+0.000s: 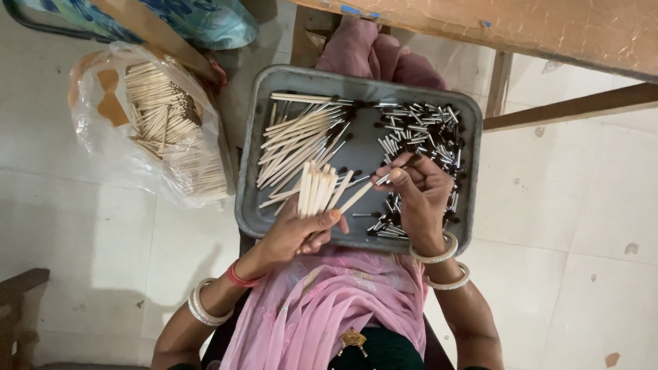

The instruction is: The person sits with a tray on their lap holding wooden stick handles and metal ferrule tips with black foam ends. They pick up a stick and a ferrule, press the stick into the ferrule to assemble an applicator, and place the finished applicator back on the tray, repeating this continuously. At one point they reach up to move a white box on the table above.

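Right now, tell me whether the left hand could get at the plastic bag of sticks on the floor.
Probably not freely: the left hand is full, gripping a bundle of sticks. The plastic bag lies open on that side beyond the tray, nothing blocking it.

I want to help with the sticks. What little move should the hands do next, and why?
Probably push the small metal piece in the right hand onto the single stick poking out from the bundle in the left hand: they already meet tip to tip over the tray.
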